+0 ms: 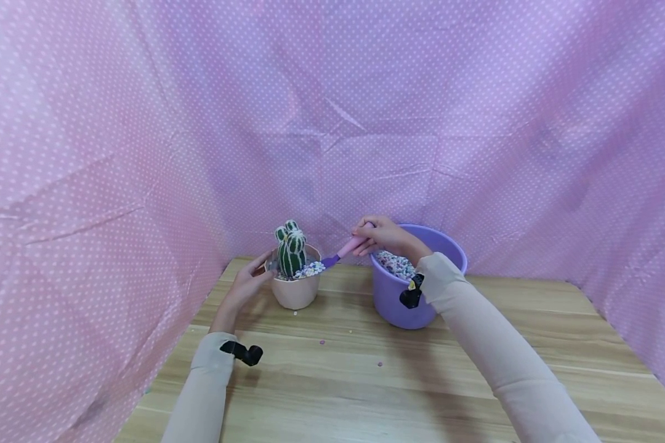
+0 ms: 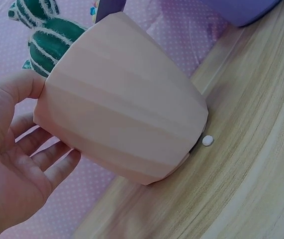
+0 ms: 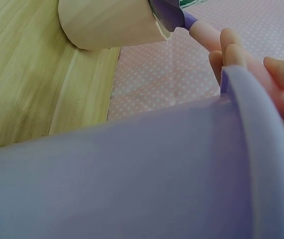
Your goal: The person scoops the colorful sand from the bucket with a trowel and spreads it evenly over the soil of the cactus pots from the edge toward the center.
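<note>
My left hand (image 1: 247,280) holds the left side of a pale pink plant pot (image 1: 295,296). In the left wrist view, the thumb lies at the rim and the fingers (image 2: 62,164) rest along the pot's side. A green cactus with white ridges (image 1: 290,253) stands upright in the pot. My right hand (image 1: 386,237) grips the pink handle of a small purple trowel (image 1: 349,248). The trowel's blade reaches over the pot's right rim, with multicoloured pebbles (image 1: 313,269) at its tip beside the cactus.
A purple bucket (image 1: 401,307) stands to the right, under my right wrist, holding more coloured pebbles (image 1: 394,263). Several stray pebbles lie on the wooden table (image 1: 332,394), one close to the pot's base. Pink dotted cloth (image 1: 332,111) hangs behind and along both sides.
</note>
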A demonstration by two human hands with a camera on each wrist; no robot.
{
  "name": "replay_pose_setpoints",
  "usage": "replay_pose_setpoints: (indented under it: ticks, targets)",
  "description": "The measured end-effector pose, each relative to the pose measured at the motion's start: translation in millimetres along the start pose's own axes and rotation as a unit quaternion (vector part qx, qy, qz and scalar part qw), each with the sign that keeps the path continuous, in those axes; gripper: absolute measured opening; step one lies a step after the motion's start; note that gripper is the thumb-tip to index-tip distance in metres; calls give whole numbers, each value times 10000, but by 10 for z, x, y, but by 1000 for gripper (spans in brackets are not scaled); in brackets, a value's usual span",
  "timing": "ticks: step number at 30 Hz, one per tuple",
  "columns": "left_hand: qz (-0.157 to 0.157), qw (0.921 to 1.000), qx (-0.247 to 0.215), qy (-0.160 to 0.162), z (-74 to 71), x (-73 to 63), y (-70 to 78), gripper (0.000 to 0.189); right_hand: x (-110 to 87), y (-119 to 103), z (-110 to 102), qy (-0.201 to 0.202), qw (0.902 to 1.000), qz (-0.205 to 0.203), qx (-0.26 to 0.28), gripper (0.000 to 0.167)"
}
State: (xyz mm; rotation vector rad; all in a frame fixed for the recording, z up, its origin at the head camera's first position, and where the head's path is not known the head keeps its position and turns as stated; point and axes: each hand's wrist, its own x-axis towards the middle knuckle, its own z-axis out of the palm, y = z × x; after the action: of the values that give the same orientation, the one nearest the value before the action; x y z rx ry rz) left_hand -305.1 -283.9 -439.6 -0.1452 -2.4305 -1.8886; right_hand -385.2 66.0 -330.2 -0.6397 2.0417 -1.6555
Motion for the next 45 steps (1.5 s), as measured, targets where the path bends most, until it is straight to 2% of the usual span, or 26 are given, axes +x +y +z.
replay_pose_setpoints:
  ticks: [5, 11, 17, 21, 31, 40, 45]
  targets:
    - [20, 10000, -83, -4, 8, -22, 6, 63, -28, -21, -4, -55, 9999, 7, -113, 27]
    - [74, 10000, -24, 28, 9, -23, -28, 62, -54, -29, -40, -32, 9997, 24, -248, 27]
    - [101, 9999, -36, 19, 6, -43, -32, 62, -71, -18, -57, -38, 9998, -4, -185, 16]
    - [93, 9999, -82, 4, 15, -65, -18, 63, -85, -13, -59, -42, 9998, -24, -185, 14]
    - [65, 10000, -17, 33, 20, -77, -30, 63, -104, -33, -63, -124, 9998, -26, -184, 32]
    - [65, 9999, 136, -64, -6, -55, -38, 63, -91, -32, -96, -85, 9999, 74, -131, 16]
    - [148, 9998, 95, 0, -7, -37, -58, 62, -94, -40, -105, -67, 9999, 72, -92, 16]
